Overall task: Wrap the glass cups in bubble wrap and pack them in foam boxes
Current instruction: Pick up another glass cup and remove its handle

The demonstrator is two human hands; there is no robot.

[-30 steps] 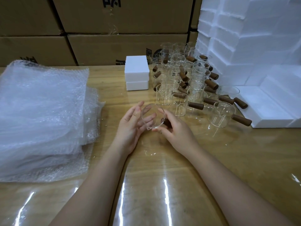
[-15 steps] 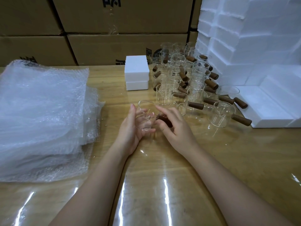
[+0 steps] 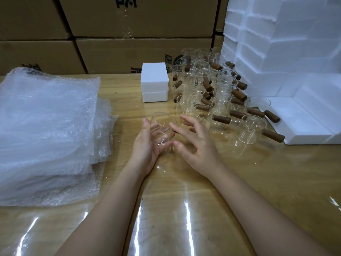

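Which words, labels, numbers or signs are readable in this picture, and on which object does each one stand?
No text can be read in full.
Upper brown cardboard box: black print at its top, cut by the picture edge, unreadable.
Lower middle brown cardboard box: black marks low down, partly behind white foam boxes and clear glass cups, unreadable.
Lower left brown cardboard box: black marks half hidden by the clear bubble wrap stack, unreadable.

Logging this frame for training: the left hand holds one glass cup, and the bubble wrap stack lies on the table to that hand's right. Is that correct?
Not quite. The head view shows the bubble wrap stack lying on the table to that hand's left, not its right. The rest stands: the left hand holds one glass cup.
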